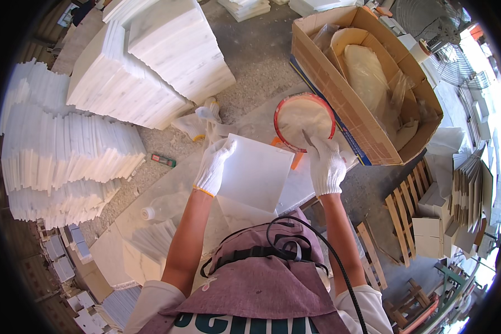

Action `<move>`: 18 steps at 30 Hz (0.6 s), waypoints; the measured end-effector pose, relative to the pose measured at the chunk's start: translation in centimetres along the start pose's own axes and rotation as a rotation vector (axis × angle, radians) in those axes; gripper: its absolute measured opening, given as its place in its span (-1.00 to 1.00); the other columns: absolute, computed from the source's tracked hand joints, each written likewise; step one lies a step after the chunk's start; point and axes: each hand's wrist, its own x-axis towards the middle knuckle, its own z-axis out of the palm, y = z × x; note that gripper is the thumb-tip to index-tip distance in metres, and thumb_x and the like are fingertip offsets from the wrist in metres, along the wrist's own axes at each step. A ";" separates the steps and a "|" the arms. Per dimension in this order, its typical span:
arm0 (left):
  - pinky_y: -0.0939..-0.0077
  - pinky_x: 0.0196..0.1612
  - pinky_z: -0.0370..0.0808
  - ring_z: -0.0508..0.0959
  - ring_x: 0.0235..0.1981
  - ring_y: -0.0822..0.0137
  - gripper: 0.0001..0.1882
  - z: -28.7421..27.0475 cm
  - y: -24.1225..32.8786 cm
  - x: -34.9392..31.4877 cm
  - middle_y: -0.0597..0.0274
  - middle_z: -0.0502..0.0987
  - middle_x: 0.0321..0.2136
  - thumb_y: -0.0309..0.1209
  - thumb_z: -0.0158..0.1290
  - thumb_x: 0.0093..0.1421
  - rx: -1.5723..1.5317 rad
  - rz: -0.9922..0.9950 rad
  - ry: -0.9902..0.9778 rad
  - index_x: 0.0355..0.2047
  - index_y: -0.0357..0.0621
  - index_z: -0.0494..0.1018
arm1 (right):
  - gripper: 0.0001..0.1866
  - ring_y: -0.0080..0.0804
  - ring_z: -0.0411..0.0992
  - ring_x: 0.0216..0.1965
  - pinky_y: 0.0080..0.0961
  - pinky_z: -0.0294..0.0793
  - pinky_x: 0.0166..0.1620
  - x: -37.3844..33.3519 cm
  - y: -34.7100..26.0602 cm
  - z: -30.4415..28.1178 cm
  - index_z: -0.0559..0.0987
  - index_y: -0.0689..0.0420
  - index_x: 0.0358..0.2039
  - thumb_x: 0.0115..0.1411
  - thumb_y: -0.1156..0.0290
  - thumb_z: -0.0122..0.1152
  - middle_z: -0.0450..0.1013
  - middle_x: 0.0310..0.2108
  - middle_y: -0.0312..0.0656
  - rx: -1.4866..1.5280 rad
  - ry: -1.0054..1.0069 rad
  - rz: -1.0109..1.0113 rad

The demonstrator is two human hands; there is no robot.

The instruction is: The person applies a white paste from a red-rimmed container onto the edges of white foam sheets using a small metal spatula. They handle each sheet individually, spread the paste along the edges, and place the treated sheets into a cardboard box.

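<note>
My left hand (215,165), in a white knit glove, grips the left edge of a square white marble tile (253,173) near its far corner. My right hand (326,168), gloved the same way, is closed round a small putty knife (307,137) whose handle is mostly hidden. Its blade points over the near side of a round tub with a red rim (276,118), which holds a pale paste or powder. An orange object (296,161) shows partly between the tile and the tub. White work gloves (192,127) lie just beyond my left hand.
Tall stacks of white tiles (75,145) and larger slabs (175,50) stand left and far left. An open cardboard box (350,94) with plastic-wrapped contents sits right of the tub. A clear bottle (164,208) lies near my left forearm. A wooden pallet (404,209) and fan (453,50) are at right.
</note>
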 end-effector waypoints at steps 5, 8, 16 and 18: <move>0.65 -0.21 0.40 0.46 -0.32 0.60 -0.67 -2.1 -2.8 0.2 0.45 0.52 -0.34 -0.21 0.12 0.27 -0.043 0.006 0.003 -0.13 -0.24 0.53 | -0.71 -0.17 0.52 -0.22 -0.34 0.52 -0.19 -3.9 -0.3 -3.5 0.62 0.00 -0.17 0.06 0.34 0.35 0.50 -0.15 -0.15 0.078 0.093 0.064; 0.65 -0.19 0.42 0.47 -0.30 0.60 -0.68 -2.5 -3.7 -0.3 0.44 0.54 -0.32 -0.24 0.13 0.27 -0.037 -0.045 -0.006 -0.12 -0.25 0.53 | -0.74 -0.25 0.51 -0.19 -0.40 0.50 -0.14 -7.0 3.2 -3.2 0.61 0.08 -0.20 0.07 0.38 0.37 0.48 -0.16 -0.13 0.184 0.193 0.254; 0.69 -0.24 0.42 0.47 -0.31 0.62 -0.74 -3.2 -7.9 -0.4 0.46 0.53 -0.34 -0.29 0.13 0.27 -0.025 -0.119 -0.032 -0.15 -0.20 0.55 | -0.43 -0.24 0.52 -0.16 -0.31 0.48 -0.06 -5.8 8.4 -0.1 0.47 0.07 0.09 0.08 0.18 0.36 0.36 0.00 -0.06 0.121 0.198 0.507; 0.69 -0.24 0.42 0.46 -0.32 0.63 -0.75 -3.0 -8.1 -0.6 0.47 0.53 -0.35 -0.29 0.13 0.27 -0.017 -0.116 -0.035 -0.16 -0.19 0.55 | -0.50 -0.24 0.50 -0.25 -0.32 0.50 -0.10 -4.9 8.7 1.1 0.53 0.00 0.01 0.03 0.24 0.40 0.42 -0.11 -0.11 0.099 0.279 0.516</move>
